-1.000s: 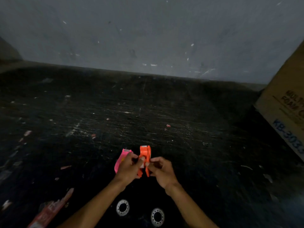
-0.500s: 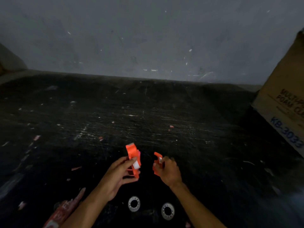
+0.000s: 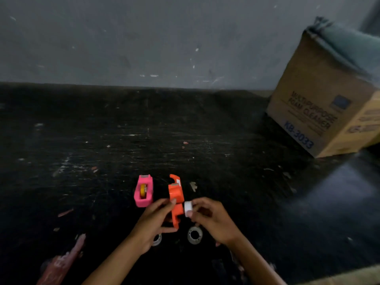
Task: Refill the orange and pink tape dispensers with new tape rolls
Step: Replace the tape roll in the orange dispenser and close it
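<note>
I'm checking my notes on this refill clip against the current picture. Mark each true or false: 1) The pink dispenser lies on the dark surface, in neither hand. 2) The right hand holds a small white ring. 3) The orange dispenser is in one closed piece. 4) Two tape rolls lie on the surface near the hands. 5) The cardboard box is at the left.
1) True: the pink dispenser lies untouched on the dark surface.
2) True: the right hand pinches the white ring.
3) False: the orange dispenser is open, held by the left hand.
4) True: two tape rolls lie there.
5) False: the cardboard box is at the right.
</note>
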